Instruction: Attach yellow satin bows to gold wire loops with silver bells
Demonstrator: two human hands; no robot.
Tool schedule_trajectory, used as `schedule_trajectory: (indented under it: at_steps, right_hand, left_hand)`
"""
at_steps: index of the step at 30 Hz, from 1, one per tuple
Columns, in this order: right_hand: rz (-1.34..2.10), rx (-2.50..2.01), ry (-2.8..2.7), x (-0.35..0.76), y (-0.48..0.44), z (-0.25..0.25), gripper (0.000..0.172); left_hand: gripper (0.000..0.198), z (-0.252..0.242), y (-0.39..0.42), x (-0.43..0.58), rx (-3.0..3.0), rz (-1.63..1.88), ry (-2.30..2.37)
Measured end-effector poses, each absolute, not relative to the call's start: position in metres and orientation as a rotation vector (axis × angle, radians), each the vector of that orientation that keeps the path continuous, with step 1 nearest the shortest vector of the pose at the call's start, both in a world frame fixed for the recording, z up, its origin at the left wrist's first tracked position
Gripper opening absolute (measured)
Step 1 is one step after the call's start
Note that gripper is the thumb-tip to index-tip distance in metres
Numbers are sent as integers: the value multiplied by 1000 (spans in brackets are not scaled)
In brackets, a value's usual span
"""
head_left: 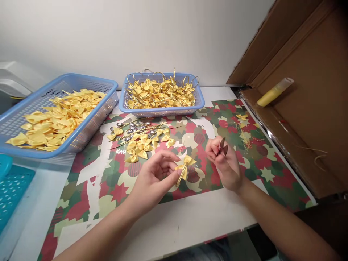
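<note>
My left hand (159,174) pinches a yellow satin bow (185,164) with a thin gold cord hanging from it, held just above the patterned mat (114,181). Close to its right, my right hand (223,161) is closed around a small dark tool (223,146) whose brown tips stick up past the fingers. A loose pile of yellow bows, gold cords and small silver bells (141,139) lies on the mat just beyond my left hand.
A large blue basket (16,112) of plain yellow bows stands at the left. A smaller blue basket (163,108) holds bows with gold loops at the back centre. An open cardboard box (307,108) with a yellow tube (274,92) fills the right. A teal basket (11,188) sits far left.
</note>
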State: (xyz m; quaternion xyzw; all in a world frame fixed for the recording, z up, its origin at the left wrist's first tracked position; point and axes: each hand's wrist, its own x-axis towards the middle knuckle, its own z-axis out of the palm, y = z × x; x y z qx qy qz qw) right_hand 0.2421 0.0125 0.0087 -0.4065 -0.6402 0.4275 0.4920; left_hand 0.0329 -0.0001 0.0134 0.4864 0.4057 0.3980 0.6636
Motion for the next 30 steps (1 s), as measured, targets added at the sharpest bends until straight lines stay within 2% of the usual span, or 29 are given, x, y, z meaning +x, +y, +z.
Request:
schedule_trajectory:
  at_steps: [3, 5, 11, 23, 30]
  right_hand:
    - [886, -981, -1963, 250, 15, 9, 43]
    - [715, -985, -2156, 249, 16, 8, 38]
    - [283, -957, -2183, 233, 13, 8, 26]
    - [84, -1026, -2123, 234, 11, 10, 18]
    - [-40, -992, -2173, 234, 9, 10, 19]
  left_hand:
    - [16, 11, -2, 34, 1066, 1036, 1017]
    - [19, 12, -3, 35, 1057, 1067, 1064]
    - [21, 16, -8, 39, 1144, 1097, 1128]
    - [17, 17, -10, 40, 1290, 1175, 1172]
    - [18, 16, -10, 41, 1313, 1185, 1191]
